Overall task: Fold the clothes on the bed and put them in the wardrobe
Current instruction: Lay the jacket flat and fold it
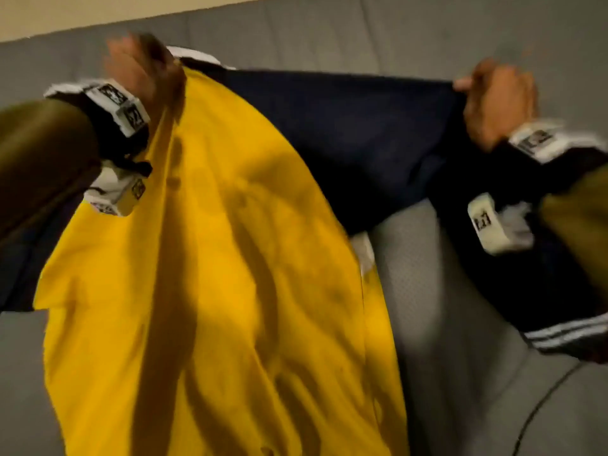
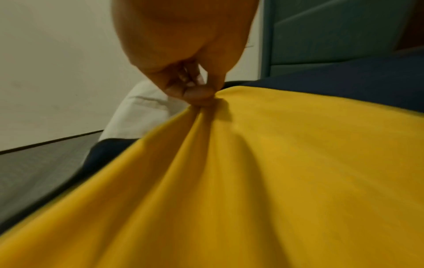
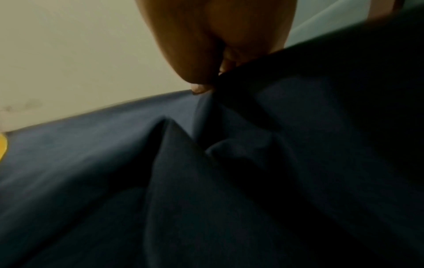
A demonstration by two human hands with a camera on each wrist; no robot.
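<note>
A grey bed [image 1: 444,324] lies under a pale wall. Nearest, the yellow-and-navy garment [image 1: 230,258] hangs unfolded above it. The left hand [image 1: 144,67] pinches its yellow edge and the right hand [image 1: 496,100] clamps the navy edge. Folding looks barely begun — stowing remains, no wardrobe identifiable.

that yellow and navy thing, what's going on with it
A person is holding a yellow and navy garment up over the grey bed, spread between both hands. The left hand pinches the yellow fabric at one top corner, and the right hand grips the navy fabric at the other. The cloth hangs loose and creased, with no fold in it yet. The picture is blurred, so the exact kind of garment is hard to tell. No wardrobe is clearly in view.
</note>
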